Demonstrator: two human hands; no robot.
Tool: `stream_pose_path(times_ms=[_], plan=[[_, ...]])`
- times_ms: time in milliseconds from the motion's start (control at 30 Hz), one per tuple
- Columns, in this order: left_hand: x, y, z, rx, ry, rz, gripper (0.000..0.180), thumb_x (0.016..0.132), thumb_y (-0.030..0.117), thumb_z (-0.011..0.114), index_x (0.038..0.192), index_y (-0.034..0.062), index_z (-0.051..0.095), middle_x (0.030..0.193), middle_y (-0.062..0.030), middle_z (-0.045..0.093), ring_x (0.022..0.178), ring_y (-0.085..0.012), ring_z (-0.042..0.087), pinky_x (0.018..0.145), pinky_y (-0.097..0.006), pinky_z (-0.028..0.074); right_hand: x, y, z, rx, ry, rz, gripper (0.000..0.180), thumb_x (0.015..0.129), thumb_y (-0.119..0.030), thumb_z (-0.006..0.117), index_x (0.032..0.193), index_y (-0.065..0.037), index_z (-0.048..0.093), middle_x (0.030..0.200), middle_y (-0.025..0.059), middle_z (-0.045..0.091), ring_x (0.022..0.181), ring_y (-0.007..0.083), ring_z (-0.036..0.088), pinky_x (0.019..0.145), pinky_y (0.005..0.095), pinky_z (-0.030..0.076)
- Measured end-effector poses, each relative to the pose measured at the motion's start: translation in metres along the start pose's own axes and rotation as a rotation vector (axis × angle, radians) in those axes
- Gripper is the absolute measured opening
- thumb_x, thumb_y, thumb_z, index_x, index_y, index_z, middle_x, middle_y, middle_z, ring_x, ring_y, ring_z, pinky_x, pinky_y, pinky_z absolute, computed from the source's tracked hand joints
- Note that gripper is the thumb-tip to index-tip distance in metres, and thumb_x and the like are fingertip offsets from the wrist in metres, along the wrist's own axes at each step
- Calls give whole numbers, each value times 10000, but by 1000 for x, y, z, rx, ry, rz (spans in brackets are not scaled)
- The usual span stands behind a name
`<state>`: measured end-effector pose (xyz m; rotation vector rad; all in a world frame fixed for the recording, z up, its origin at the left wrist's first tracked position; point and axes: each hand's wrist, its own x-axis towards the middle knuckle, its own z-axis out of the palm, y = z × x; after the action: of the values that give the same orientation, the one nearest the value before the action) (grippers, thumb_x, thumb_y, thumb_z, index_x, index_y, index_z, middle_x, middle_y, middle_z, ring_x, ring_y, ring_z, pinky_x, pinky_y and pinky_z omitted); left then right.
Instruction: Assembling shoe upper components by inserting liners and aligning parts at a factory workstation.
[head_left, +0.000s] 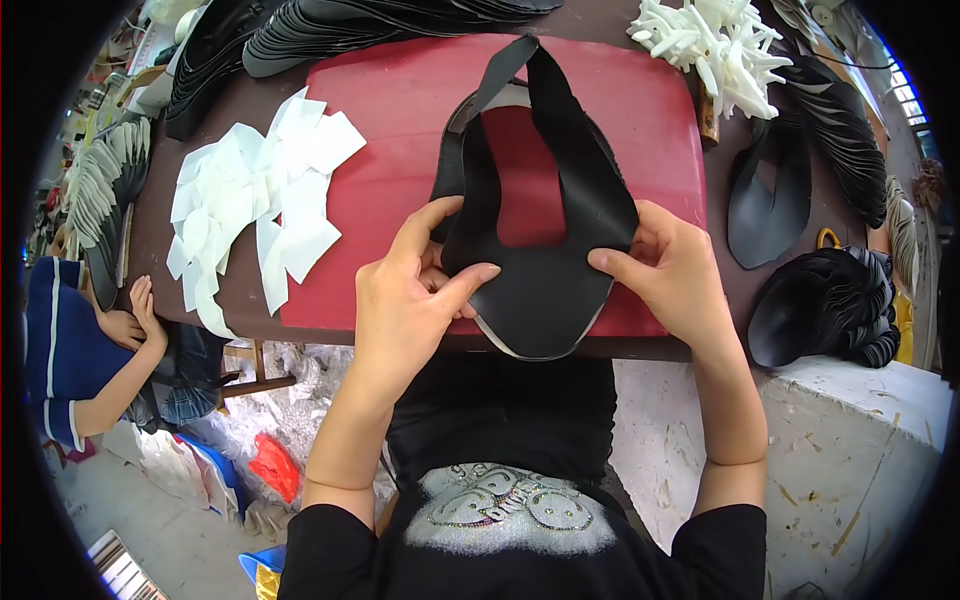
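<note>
The black leather piece (pixel 540 290) was found at the centre of the frame, over the red mat (pixel 655 150), a pale edge showing at its lower rim. The left hand (pixel 405 290) pinched its left side, thumb uppermost; the right hand (pixel 672 270) gripped the opposite side likewise. The step appeared to be edge alignment; the next move, in judgement, called for even, two-sided pressure. White patches (pixel 240 200) lay upper left.

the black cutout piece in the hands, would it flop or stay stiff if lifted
The black cutout piece will probably bend easily, since its far strap bends sharply at the top. It is likely light for its size, looking thin and sheet-like.
</note>
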<state>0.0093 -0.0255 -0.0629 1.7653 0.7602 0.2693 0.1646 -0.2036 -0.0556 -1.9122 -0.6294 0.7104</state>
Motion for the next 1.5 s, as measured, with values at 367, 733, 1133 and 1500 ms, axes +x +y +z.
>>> stream_pose_path(times_ms=[367, 733, 1133, 1500], plan=[[-4, -4, 3, 232, 69, 96, 445, 774, 86, 775, 1179, 54, 592, 824, -74, 625, 543, -133, 603, 487, -228, 426, 1, -7, 5, -132, 53, -25, 239, 764, 43, 677, 1001, 43, 641, 741, 34, 633, 612, 80, 497, 588, 191, 419], [-44, -22, 61, 678, -119, 826, 639, 802, 229, 708, 1369, 32, 489, 1433, -158, 489, 1325, -315, 476, 1032, -425, 393, -1, -10, 4, -379, 88, -231, 278, 721, 13, 692, 998, 25, 677, 720, 83, 657, 566, 162, 543, 576, 269, 461], [-41, -29, 60, 697, -4, 805, 622, 842, 297, 661, 1365, 15, 479, 1444, -141, 477, 1242, -281, 500, 952, -362, 416, 39, 6, -5, -334, 49, -341, 279, 728, 51, 693, 1004, 16, 676, 741, 41, 657, 609, 125, 555, 610, 233, 469], [-31, -2, 67, 952, -44, 853, 587, 804, 202, 664, 1339, 6, 522, 1393, -194, 508, 1140, -315, 504, 885, -381, 408, 36, 16, -15, -317, 82, -448, 261, 742, -15, 707, 998, 1, 658, 812, 92, 702, 674, 240, 650, 640, 312, 516]])
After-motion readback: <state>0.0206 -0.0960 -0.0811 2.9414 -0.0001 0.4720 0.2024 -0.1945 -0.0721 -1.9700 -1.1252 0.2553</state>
